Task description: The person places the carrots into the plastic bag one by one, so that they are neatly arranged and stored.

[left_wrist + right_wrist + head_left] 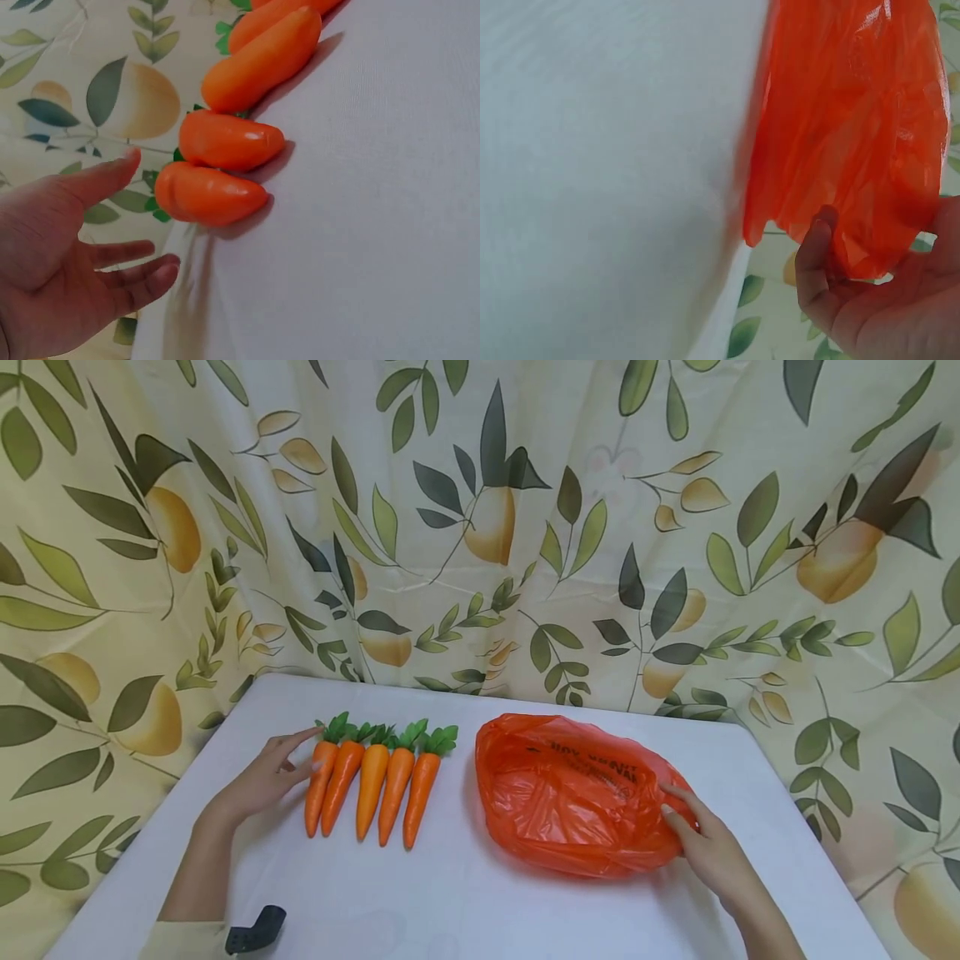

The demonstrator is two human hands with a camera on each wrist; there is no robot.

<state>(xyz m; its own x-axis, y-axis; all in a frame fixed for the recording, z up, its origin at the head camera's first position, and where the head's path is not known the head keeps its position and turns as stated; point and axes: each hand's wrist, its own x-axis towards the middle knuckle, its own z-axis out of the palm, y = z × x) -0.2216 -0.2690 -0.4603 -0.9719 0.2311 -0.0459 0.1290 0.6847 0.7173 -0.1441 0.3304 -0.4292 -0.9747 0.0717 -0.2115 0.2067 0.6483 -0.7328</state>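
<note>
Several orange carrots with green leafy tops lie side by side on the white table, left of the middle in the head view. My left hand [266,772] is at the leftmost carrot [320,785], thumb and fingers spread apart around its upper end. In the left wrist view that hand [82,255] shows its fingers apart with nothing between them, beside the nearest carrot [210,195]. A red plastic bag [570,852] lies with its mouth wide toward me, dark print inside. At its right edge my right hand [708,843] pinches the plastic between thumb and fingers.
The white tablecloth [360,902] covers the table, with a gap between the carrots and the bag. A black curved object [257,931] shows by the left sleeve. A curtain [480,527] printed with leaves and fruit hangs behind and around the table.
</note>
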